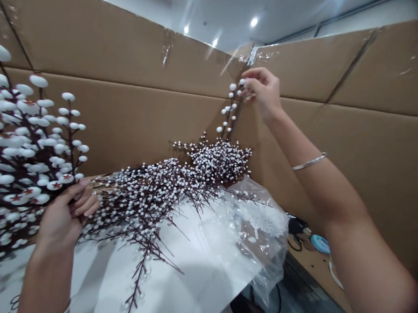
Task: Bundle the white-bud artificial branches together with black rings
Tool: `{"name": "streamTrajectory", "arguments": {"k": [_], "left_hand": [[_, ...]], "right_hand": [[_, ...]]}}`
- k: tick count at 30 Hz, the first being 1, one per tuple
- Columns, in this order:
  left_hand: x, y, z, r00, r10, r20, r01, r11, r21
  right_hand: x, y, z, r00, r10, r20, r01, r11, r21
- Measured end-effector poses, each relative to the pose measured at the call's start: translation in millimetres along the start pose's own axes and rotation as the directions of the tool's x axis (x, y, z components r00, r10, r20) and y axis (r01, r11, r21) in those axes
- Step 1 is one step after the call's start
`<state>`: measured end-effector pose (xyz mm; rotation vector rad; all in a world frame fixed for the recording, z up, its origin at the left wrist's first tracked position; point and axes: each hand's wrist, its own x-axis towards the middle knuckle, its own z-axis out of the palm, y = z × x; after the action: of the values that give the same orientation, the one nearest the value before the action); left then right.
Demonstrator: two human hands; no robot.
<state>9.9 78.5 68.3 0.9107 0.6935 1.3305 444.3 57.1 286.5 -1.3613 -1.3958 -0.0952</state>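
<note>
My left hand is at the lower left, its fingers curled around the stems of an artificial berry branch with white berries on dark twigs. That branch fills the left edge, close to the camera. Farther off, at the upper right, my right hand pinches the tip of a thin upright berry sprig. The sprig's lower end disappears into a long heap of berry branches with small white berries. My fingers partly hide the pinched tip.
Tall cardboard walls stand behind and to the right. White sheets lie under the heap, beside a clear plastic bag with white berries inside. At the right are a blue round object and dark cables.
</note>
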Motion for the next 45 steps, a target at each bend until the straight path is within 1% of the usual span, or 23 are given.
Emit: {"name": "streamTrajectory", "arguments": {"k": [2,5,8,10,13,15,17,19,22,25,29,32,34,36,39,45], "left_hand": [[0.5,-4.2,4.8,1.0,-0.019,0.025,0.02,1.0,-0.023],[1.4,-11.2,12.1,0.996,-0.074,0.052,0.078,0.993,-0.085],[3.5,-19.2,18.4,0.988,-0.125,0.086,0.137,0.98,-0.143],[5.9,-24.7,21.2,0.987,-0.129,0.093,0.143,0.975,-0.172],[9.7,-32.0,22.7,0.983,-0.156,0.099,0.174,0.964,-0.201],[11.5,-36.0,22.4,0.983,-0.147,0.113,0.169,0.962,-0.214],[12.7,-39.6,21.6,0.98,-0.133,0.151,0.164,0.963,-0.212],[14.1,-43.2,20.6,0.973,-0.134,0.186,0.173,0.963,-0.209],[16.9,-48.2,18.6,0.968,-0.126,0.216,0.174,0.961,-0.216],[18.7,-50.8,16.4,0.957,-0.117,0.266,0.179,0.959,-0.221],[17.7,-48.4,14.8,0.935,-0.114,0.335,0.202,0.948,-0.244],[15.4,-44.3,15.6,0.928,-0.125,0.35,0.222,0.943,-0.25],[13.8,-41.8,16.9,0.931,-0.139,0.339,0.23,0.942,-0.246],[12.1,-39.9,18.4,0.933,-0.153,0.326,0.237,0.942,-0.237],[9.9,-37.7,20.0,0.933,-0.184,0.31,0.259,0.941,-0.218],[7.8,-33.2,19.2,0.931,-0.225,0.287,0.286,0.939,-0.191]], "right_hand": [[-13.4,-14.3,22.6,0.995,-0.062,0.079,0.049,0.987,0.152],[-38.9,-32.7,61.4,0.965,-0.166,0.203,0.091,0.939,0.331],[-63.9,-48.3,100.9,0.927,-0.186,0.327,0.045,0.918,0.394],[-76.1,-56.9,124.5,0.903,-0.182,0.389,0.011,0.916,0.401],[-86.5,-67.3,154.6,0.877,-0.204,0.434,-0.008,0.899,0.437],[-90.3,-73.4,171.1,0.866,-0.221,0.448,-0.015,0.884,0.466],[-93.5,-79.3,185.2,0.86,-0.238,0.451,-0.018,0.87,0.492],[-96.4,-84.6,197.0,0.865,-0.249,0.436,-0.006,0.862,0.506],[-100.0,-90.6,210.9,0.889,-0.256,0.38,0.047,0.876,0.479],[-102.6,-94.7,219.7,0.905,-0.293,0.307,0.137,0.887,0.442],[-106.7,-99.7,224.6,0.891,-0.362,0.274,0.235,0.884,0.404],[-110.2,-101.5,227.8,0.885,-0.377,0.272,0.273,0.895,0.353],[-112.3,-100.4,232.0,0.891,-0.39,0.232,0.308,0.895,0.322],[-114.4,-97.9,237.5,0.887,-0.434,0.156,0.376,0.877,0.298],[-118.1,-94.5,244.3,0.851,-0.522,0.06,0.496,0.836,0.233],[-126.1,-93.9,248.0,0.751,-0.661,0.006,0.66,0.751,0.024]]}}
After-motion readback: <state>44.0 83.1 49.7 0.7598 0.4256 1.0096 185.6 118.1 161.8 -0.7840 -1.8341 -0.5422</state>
